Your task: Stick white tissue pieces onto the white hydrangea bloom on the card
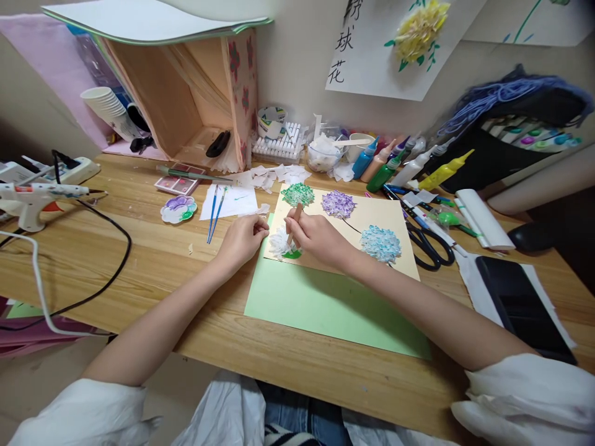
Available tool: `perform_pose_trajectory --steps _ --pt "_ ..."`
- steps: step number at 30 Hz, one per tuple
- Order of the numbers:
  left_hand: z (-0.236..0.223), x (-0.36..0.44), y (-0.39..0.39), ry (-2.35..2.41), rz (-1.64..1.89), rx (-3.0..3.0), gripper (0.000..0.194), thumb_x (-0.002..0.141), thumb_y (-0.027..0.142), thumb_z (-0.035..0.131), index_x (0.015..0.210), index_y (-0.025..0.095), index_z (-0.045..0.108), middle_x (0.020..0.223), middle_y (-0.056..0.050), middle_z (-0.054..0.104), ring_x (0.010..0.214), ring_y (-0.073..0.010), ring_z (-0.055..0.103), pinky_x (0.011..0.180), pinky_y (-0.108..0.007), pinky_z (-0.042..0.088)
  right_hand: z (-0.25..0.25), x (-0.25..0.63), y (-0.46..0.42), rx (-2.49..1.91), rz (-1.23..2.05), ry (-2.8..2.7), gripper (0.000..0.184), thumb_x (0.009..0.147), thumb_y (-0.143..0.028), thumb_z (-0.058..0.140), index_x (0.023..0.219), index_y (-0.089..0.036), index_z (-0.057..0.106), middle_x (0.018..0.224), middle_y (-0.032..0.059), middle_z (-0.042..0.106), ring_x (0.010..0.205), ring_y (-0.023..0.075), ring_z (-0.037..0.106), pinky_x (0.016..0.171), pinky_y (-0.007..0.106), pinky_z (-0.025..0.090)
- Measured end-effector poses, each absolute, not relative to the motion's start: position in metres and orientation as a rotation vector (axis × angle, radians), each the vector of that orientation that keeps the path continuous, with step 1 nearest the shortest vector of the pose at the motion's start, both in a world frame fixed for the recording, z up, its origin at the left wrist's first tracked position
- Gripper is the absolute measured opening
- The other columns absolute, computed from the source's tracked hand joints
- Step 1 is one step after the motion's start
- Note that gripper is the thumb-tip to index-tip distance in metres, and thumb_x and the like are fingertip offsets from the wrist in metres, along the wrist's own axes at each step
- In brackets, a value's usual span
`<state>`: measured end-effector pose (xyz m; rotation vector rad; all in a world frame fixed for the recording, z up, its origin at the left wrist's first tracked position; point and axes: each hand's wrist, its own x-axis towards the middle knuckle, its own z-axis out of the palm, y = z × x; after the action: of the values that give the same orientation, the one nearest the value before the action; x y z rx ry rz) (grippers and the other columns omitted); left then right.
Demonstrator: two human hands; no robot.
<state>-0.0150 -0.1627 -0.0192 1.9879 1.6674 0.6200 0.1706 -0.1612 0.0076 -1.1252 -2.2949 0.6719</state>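
Observation:
A flat wooden craft stick [294,223] stands nearly upright in my right hand [320,235], its lower end at the white paper flower [279,243] and a patch of green paint [292,253]. My left hand [244,237] rests with curled fingers by the left edge of the cream card [320,248]; what its fingertips hold, if anything, is hidden. On the card are also a green flower [298,194], a purple flower [338,204] and a light blue flower [381,243], all ruffled. Under the card lies a light green sheet [325,303].
Two paintbrushes [216,217] and a paint palette [178,210] lie left. Black scissors [430,248] and a phone [520,303] are right. Several paint bottles [385,173] stand behind. A glue gun [37,201] with a cable sits far left. A peach box [242,99] stands at the back.

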Motion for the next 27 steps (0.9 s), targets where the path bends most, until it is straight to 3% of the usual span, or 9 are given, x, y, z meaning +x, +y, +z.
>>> perform_pose_trajectory --steps 7,13,18,27 --pt "-0.021 -0.015 -0.163 1.681 0.629 1.969 0.01 0.077 0.017 0.057 0.08 0.017 0.066 0.08 -0.005 0.07 0.076 -0.0193 0.062 0.068 -0.03 0.044 0.004 0.195 -0.183 -1.027 0.743 -1.995 0.04 0.098 -0.029 0.034 0.064 -0.018 0.052 0.064 -0.0001 0.056 0.057 0.0108 0.055 0.061 0.026 0.042" --pt "-0.02 -0.02 -0.16 1.742 0.694 1.946 0.011 0.082 0.023 0.055 0.08 0.019 0.065 0.083 -0.004 0.069 0.077 -0.0187 0.062 0.069 -0.03 0.045 -0.021 0.218 -0.212 -0.935 0.864 -1.674 0.033 0.098 -0.028 0.036 0.075 -0.019 0.058 0.065 -0.0008 0.055 0.05 0.009 0.049 0.049 0.024 0.04" --pt "-0.023 -0.026 -0.146 1.897 0.726 2.169 0.017 0.081 0.032 0.061 0.092 0.02 0.063 0.092 -0.007 0.062 0.092 -0.0232 0.056 0.078 -0.034 0.045 -0.041 0.22 -0.221 -0.896 0.92 -1.606 0.033 0.098 -0.028 0.036 0.076 -0.019 0.059 0.063 -0.0004 0.055 0.051 0.0096 0.049 0.047 0.024 0.039" --pt "-0.024 -0.021 -0.135 1.871 0.669 2.261 0.013 0.087 0.025 0.052 0.083 0.019 0.063 0.091 -0.007 0.06 0.094 -0.0235 0.052 0.08 -0.036 0.043 -0.044 0.218 -0.223 -0.893 0.924 -1.59 0.036 0.098 -0.031 0.035 0.074 -0.019 0.06 0.061 0.0009 0.055 0.051 0.0114 0.049 0.046 0.026 0.04"
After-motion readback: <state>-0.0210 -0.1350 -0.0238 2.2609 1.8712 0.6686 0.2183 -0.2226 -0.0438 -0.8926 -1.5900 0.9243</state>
